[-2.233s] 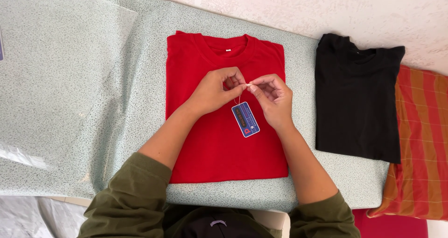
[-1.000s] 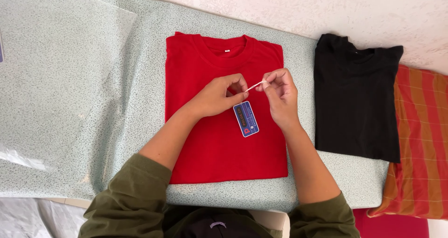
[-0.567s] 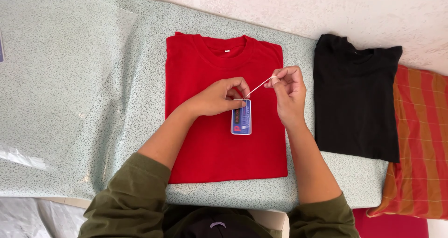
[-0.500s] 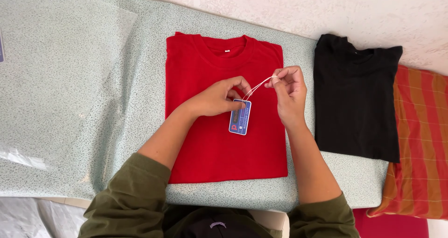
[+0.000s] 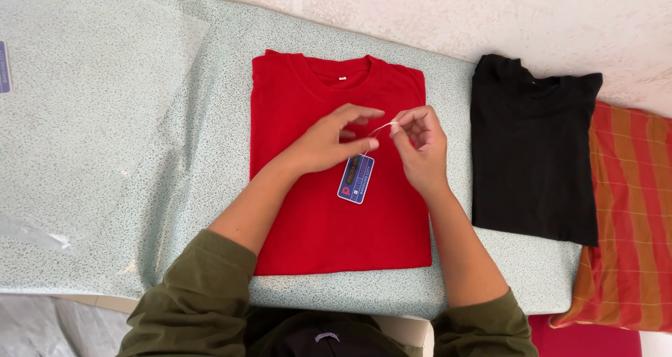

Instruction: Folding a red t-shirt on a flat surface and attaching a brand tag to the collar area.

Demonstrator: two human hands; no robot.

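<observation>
**Both hands on tag string over red tee**

Head view: folded red t-shirt (image 5: 336, 189) lies flat at centre of frame on speckled pale-green tabletop (image 5: 210, 119), collar toward top. Left hand (image 5: 329, 143) sits over shirt's middle, fingers curled, thumb & forefinger pinched on thin white string (image 5: 381, 127). Right hand (image 5: 420, 147) just beside it to the right, fingertips also pinched shut on the string's other end; string runs short & taut btwn the two hands. Blue hang tag (image 5: 355, 178) w/ rounded corners hangs below left-hand fingertips, resting on red fabric, slightly tilted. Olive-green sleeves at bottom of frame. Right of centre: folded black t-shirt (image 5: 532, 147), apart from red one, on same tabletop. Far right edge: orange-red striped cloth (image 5: 630, 231), black tee's edge next to it. Upper left: clear plastic sheet (image 5: 84, 105) over tabletop.
</observation>
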